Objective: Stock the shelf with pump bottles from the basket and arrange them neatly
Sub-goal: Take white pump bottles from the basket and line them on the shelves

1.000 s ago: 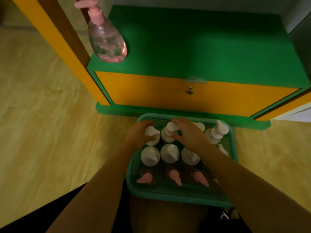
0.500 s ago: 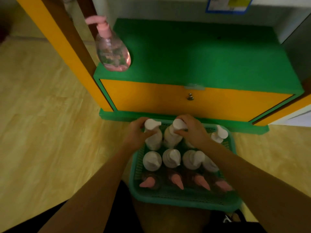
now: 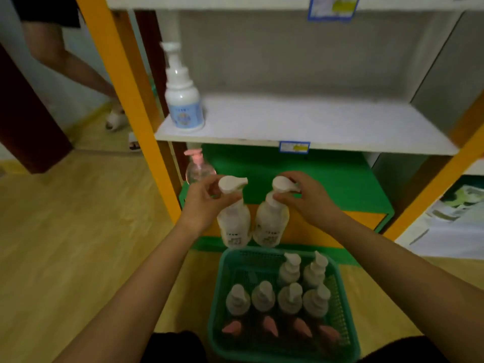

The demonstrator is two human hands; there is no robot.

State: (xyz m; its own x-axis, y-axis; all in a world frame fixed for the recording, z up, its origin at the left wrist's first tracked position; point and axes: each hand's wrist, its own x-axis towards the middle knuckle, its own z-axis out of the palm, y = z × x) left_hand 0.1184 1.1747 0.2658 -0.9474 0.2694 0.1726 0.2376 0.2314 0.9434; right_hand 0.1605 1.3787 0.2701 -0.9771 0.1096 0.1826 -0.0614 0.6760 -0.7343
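My left hand (image 3: pixel 203 203) pinches the neck of a white pump bottle (image 3: pixel 234 221), and my right hand (image 3: pixel 309 199) pinches the neck of a second white pump bottle (image 3: pixel 271 218). Both bottles hang side by side in the air above the far rim of the green basket (image 3: pixel 217 292). Several white pump bottles (image 3: pixel 289 297) and a near row of pink-capped ones (image 3: pixel 269 327) stand in the basket. On the white shelf (image 3: pixel 314 124) a tall white bottle with a blue label (image 3: pixel 183 98) stands at the left end.
A clear pink pump bottle (image 3: pixel 197 167) stands at the left of the green lower shelf (image 3: pixel 314 176), above an orange drawer front. Orange uprights (image 3: pixel 125 95) frame the unit. Another person's legs (image 3: pixel 78 66) are at the far left on the wooden floor.
Both hands have lifted one white bottle each out of the basket's far row and raised them. My view has tilted up, and the white shelf now shows.
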